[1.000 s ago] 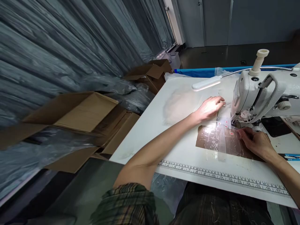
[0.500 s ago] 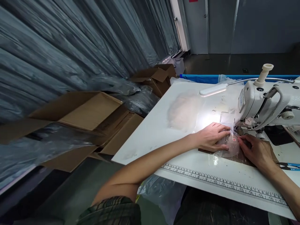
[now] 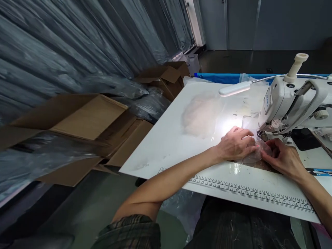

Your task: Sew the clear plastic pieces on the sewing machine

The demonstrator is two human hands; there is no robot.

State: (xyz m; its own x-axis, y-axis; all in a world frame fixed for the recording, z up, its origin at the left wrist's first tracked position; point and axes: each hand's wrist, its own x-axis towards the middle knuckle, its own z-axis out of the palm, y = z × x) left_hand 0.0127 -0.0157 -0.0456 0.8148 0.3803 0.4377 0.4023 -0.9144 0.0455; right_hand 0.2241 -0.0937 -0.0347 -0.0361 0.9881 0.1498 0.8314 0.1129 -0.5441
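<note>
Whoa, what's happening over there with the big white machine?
A person has both hands close in front of a sewing machine, on a white table. The left hand lies on a thin, see-through sheet, and the right hand has its fingertips at the sheet's right side. A lamp lights the spot. It's too small to see whether the needle is in the sheet.

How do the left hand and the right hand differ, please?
The left hand lies palm down on the left of the clear plastic sheet; the right hand appears to pinch its right edge. The left hand is more brightly lit than the right hand. Both touch the sheet.
</note>
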